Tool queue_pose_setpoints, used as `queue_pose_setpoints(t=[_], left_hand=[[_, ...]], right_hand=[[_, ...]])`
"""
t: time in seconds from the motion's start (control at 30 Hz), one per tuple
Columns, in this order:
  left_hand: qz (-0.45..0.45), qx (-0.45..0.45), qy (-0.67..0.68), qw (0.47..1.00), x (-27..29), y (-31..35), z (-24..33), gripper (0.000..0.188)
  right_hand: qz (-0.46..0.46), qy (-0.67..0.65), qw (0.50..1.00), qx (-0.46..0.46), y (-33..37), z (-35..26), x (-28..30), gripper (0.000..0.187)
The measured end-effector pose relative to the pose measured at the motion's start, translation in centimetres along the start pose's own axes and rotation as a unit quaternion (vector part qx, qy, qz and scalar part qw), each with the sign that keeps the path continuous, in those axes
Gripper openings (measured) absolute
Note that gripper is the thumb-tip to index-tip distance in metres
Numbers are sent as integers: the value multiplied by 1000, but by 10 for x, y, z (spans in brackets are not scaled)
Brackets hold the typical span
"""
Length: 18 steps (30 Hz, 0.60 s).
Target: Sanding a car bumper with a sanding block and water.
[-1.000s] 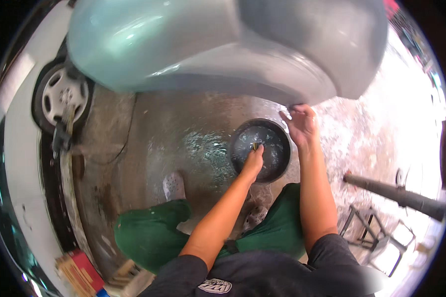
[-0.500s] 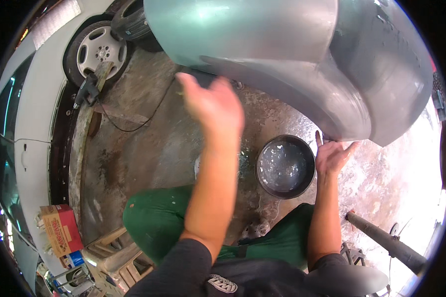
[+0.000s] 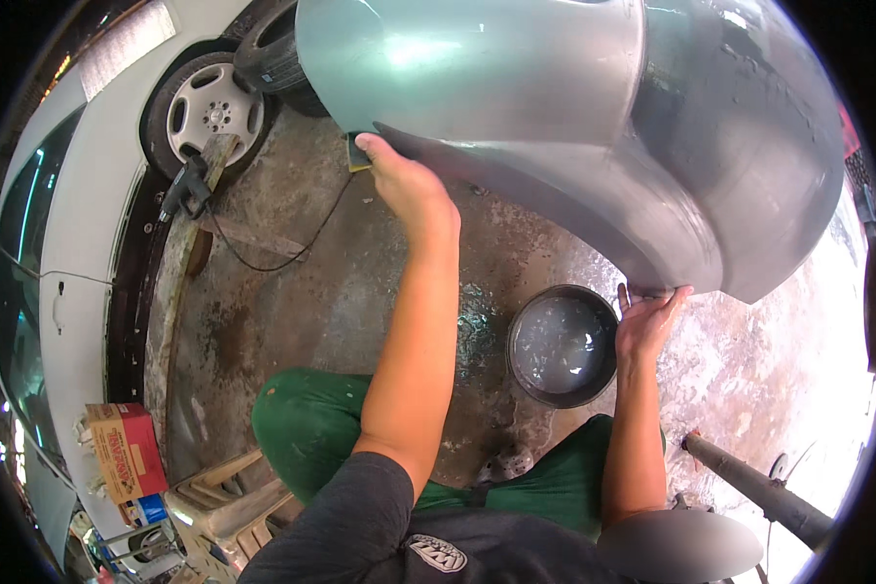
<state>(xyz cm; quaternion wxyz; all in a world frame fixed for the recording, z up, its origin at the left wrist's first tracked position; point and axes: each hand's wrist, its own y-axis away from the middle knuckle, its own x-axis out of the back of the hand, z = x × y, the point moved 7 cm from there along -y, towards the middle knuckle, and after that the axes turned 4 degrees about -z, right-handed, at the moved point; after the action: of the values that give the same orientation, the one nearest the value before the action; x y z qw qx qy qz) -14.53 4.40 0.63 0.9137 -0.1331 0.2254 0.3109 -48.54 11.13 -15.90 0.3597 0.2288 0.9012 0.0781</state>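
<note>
A large grey car bumper (image 3: 545, 88), shiny with wet patches, fills the top of the view. At its left lower edge my left hand (image 3: 409, 190) is closed on a small dark pad with a yellow edge (image 3: 359, 160). The thumb lies on top of the pad; the other fingers are hidden. My right hand (image 3: 642, 326) holds the bumper's lower edge near its right corner, palm up, its fingertips partly out of sight under the edge. Just left of that hand, a round black basin (image 3: 516, 375) of cloudy water stands on the floor.
On the left are a white car (image 3: 68, 243), a wheel (image 3: 216, 112) and a corded power tool (image 3: 187, 187) resting on a wooden plank. A cardboard box (image 3: 127, 453) and beige plastic stools (image 3: 229, 511) stand at lower left. A metal pole (image 3: 759, 487) slants in at lower right.
My left hand, blurred in motion before, has come to the bumper's left edge, and the pad now shows in it. My right hand stays at the lower edge. The view has shifted slightly.
</note>
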Motion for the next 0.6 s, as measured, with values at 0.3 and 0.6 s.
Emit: queue_pose_setpoints(t=[0.3,0.6], left_hand=[[-103,-167,-208,958,-17,7,-7,79],[-107,-242,-326,908,-38,51,-9,79]], right_hand=[[-11,9,1000,-2,-7,-2,16,80],[21,1,1000,14,-8,-9,5,85]])
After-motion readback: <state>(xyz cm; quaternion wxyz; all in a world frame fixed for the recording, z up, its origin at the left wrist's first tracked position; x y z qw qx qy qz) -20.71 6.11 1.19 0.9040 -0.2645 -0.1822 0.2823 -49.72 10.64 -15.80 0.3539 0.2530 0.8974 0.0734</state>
